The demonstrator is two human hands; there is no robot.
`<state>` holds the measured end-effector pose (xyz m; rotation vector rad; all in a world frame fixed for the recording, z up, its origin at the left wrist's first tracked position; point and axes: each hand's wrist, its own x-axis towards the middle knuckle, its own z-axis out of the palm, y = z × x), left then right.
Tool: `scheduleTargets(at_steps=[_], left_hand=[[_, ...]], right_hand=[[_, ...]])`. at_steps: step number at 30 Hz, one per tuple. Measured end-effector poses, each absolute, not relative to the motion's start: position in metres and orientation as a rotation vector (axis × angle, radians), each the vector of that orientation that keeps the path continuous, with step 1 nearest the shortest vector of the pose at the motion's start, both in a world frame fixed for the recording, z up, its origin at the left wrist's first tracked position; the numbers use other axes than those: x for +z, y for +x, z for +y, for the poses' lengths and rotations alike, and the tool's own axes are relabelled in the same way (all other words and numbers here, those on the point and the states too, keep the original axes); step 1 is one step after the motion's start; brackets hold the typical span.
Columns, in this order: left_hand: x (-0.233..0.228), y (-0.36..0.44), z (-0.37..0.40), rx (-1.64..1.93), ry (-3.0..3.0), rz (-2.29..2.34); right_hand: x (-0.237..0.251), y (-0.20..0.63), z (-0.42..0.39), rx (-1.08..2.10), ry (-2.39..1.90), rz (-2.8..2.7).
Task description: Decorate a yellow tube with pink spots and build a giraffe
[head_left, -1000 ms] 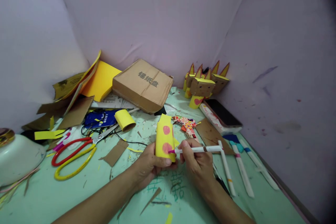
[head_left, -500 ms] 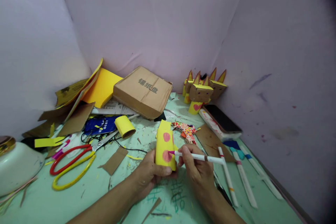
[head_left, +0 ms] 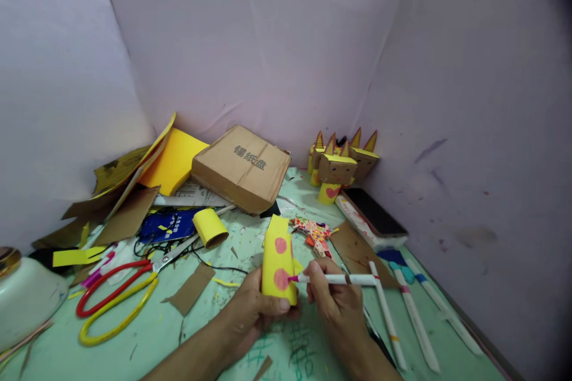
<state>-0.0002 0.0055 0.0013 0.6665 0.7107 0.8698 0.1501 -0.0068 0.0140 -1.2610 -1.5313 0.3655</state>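
Hands grip yellow tube (head_left: 279, 262) and marker (head_left: 339, 278); scissors (head_left: 117, 297) left, pens (head_left: 402, 315) right.

The light is soft and a bit dim. The right corners go dark, and the edges bend.

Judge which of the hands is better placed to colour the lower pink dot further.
Right. The right hand holds the pink marker with its tip at the lower dot on the yellow tube; the left hand grips the tube's base.
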Motion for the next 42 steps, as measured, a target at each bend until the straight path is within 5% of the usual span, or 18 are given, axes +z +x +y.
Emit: scheduleTargets(at_steps=[42], left_hand=[[0.000,0.002,0.007,0.837,0.681,0.687]], right_hand=[[0.011,0.148,-0.012,0.536,-1.180,-1.547]])
